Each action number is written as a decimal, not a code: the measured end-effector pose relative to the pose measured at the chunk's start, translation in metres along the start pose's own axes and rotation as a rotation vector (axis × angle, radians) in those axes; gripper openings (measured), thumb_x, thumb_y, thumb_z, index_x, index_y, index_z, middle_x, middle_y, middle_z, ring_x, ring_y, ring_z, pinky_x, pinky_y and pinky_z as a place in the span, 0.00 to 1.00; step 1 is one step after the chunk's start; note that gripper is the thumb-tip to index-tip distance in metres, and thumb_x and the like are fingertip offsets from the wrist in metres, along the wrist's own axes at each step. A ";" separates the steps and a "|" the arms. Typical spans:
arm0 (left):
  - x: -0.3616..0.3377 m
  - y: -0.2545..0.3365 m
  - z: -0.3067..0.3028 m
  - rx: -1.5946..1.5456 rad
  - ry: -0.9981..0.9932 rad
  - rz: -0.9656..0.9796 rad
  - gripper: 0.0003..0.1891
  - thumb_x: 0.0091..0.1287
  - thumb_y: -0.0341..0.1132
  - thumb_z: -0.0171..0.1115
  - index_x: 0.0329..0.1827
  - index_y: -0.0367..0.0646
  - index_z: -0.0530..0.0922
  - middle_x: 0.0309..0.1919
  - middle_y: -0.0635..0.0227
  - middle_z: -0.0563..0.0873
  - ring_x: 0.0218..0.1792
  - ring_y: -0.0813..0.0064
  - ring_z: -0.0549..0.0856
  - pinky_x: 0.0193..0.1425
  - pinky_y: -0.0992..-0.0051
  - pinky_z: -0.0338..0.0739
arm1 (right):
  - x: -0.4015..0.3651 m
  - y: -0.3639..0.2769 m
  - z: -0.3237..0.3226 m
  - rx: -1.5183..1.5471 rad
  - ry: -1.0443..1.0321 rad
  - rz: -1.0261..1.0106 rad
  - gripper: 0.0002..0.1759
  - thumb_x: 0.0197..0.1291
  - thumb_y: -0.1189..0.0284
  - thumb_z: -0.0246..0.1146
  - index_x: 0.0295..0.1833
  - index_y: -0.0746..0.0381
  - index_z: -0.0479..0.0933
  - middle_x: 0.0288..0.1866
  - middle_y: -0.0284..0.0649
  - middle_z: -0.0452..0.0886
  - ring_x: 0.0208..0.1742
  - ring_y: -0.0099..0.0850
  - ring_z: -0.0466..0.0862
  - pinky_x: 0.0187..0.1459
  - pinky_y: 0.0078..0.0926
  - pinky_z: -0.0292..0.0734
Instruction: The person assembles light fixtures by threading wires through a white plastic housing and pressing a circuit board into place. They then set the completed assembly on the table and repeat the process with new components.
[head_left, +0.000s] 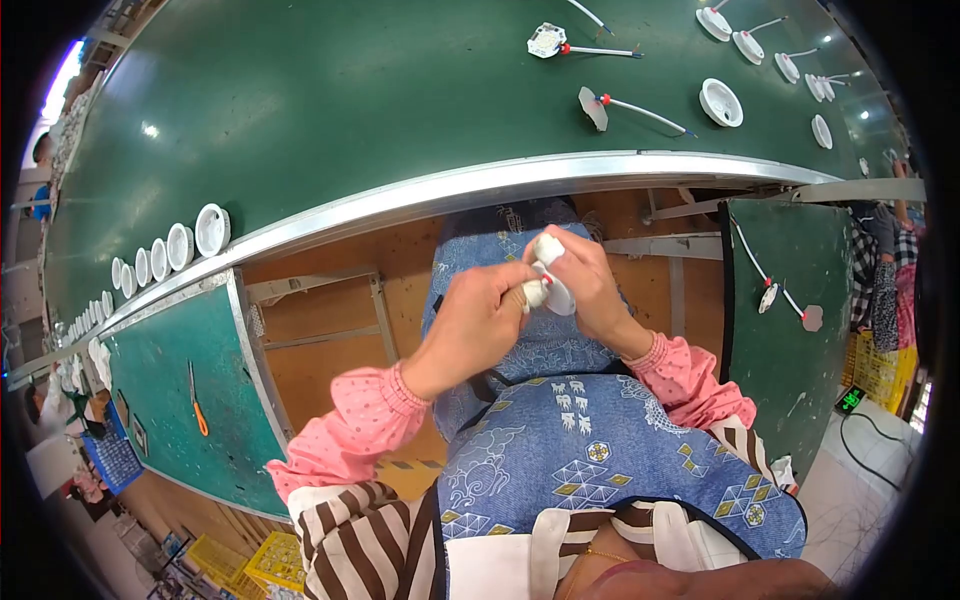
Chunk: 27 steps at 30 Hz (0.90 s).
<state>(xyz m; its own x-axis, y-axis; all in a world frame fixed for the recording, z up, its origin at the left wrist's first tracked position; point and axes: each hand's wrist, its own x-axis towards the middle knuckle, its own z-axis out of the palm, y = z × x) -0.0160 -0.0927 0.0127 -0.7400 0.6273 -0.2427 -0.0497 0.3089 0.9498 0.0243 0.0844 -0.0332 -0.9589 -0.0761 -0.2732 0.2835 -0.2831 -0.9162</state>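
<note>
In front of my apron, both hands are closed around a small white round lamp part (560, 298) with a red bit near its edge. My left hand (475, 320) pinches it from the left side. From the right, my right hand (588, 285) grips it with thumb and fingers. White coverings wrap some fingertips on both hands. My fingers hide much of the part, so its exact shape and any wire on it cannot be made out.
Ahead, a green conveyor belt (400, 110) with a metal edge carries white lamp cups (212, 231) and wired lamp boards (546, 40). Orange-handled scissors (198, 408) lie on the left green side table (165, 370). More wired pieces (768, 297) rest on the right side board (790, 370).
</note>
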 end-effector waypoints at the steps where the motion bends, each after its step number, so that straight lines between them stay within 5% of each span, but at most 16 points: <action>1: 0.002 0.003 -0.003 0.152 0.021 0.077 0.07 0.73 0.27 0.58 0.42 0.34 0.84 0.23 0.64 0.83 0.27 0.73 0.84 0.32 0.72 0.75 | 0.002 0.003 0.001 0.071 0.014 0.067 0.16 0.74 0.61 0.54 0.43 0.64 0.77 0.33 0.38 0.82 0.25 0.26 0.81 0.24 0.20 0.72; 4: 0.005 -0.001 -0.005 0.311 0.055 0.234 0.06 0.69 0.24 0.58 0.44 0.33 0.82 0.29 0.51 0.86 0.33 0.54 0.88 0.38 0.63 0.80 | 0.003 -0.001 0.001 0.211 -0.010 0.355 0.20 0.75 0.56 0.51 0.46 0.61 0.77 0.32 0.39 0.83 0.22 0.26 0.81 0.18 0.21 0.68; 7: 0.004 0.003 -0.008 0.443 0.068 0.249 0.07 0.66 0.24 0.58 0.44 0.34 0.82 0.33 0.46 0.86 0.37 0.43 0.87 0.42 0.57 0.80 | 0.003 -0.003 0.005 0.254 0.027 0.428 0.19 0.75 0.56 0.51 0.46 0.61 0.76 0.33 0.40 0.83 0.22 0.28 0.83 0.14 0.23 0.66; 13: 0.004 0.000 -0.013 0.407 0.047 0.185 0.09 0.65 0.24 0.59 0.45 0.33 0.83 0.36 0.45 0.87 0.37 0.43 0.87 0.43 0.55 0.80 | 0.006 -0.002 0.006 0.260 0.015 0.470 0.17 0.74 0.58 0.52 0.47 0.62 0.75 0.33 0.39 0.82 0.23 0.29 0.84 0.13 0.24 0.66; 17: 0.004 0.002 -0.016 0.378 0.008 0.163 0.09 0.66 0.25 0.59 0.45 0.32 0.84 0.32 0.48 0.87 0.32 0.50 0.87 0.39 0.60 0.79 | 0.006 -0.006 0.011 0.105 0.044 0.352 0.17 0.74 0.59 0.51 0.46 0.62 0.75 0.33 0.38 0.82 0.24 0.28 0.83 0.18 0.23 0.69; 19: 0.005 -0.002 -0.017 0.351 -0.021 0.143 0.08 0.67 0.25 0.59 0.44 0.32 0.84 0.28 0.53 0.88 0.28 0.61 0.87 0.36 0.65 0.79 | 0.009 0.008 0.010 -0.083 0.041 0.111 0.17 0.75 0.60 0.52 0.44 0.63 0.75 0.32 0.38 0.81 0.27 0.28 0.83 0.23 0.25 0.71; 22: 0.006 0.005 -0.021 0.044 -0.131 -0.209 0.07 0.71 0.27 0.59 0.42 0.33 0.85 0.24 0.66 0.85 0.26 0.80 0.82 0.31 0.75 0.74 | 0.008 0.005 0.010 -0.361 0.041 -0.100 0.14 0.72 0.64 0.55 0.41 0.65 0.75 0.32 0.40 0.80 0.30 0.31 0.82 0.29 0.29 0.74; 27: -0.004 -0.014 -0.016 -0.159 -0.081 -0.157 0.10 0.74 0.28 0.57 0.38 0.34 0.85 0.22 0.77 0.79 0.25 0.88 0.73 0.28 0.80 0.66 | 0.006 0.002 0.012 -0.721 0.120 -0.622 0.08 0.65 0.72 0.61 0.41 0.67 0.76 0.36 0.46 0.78 0.33 0.41 0.82 0.35 0.34 0.76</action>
<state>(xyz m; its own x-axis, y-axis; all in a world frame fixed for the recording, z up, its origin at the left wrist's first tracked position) -0.0231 -0.1107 0.0032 -0.6589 0.6377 -0.3990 -0.2696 0.2950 0.9167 0.0188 0.0716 -0.0333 -0.9435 -0.0010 0.3314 -0.3011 0.4196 -0.8563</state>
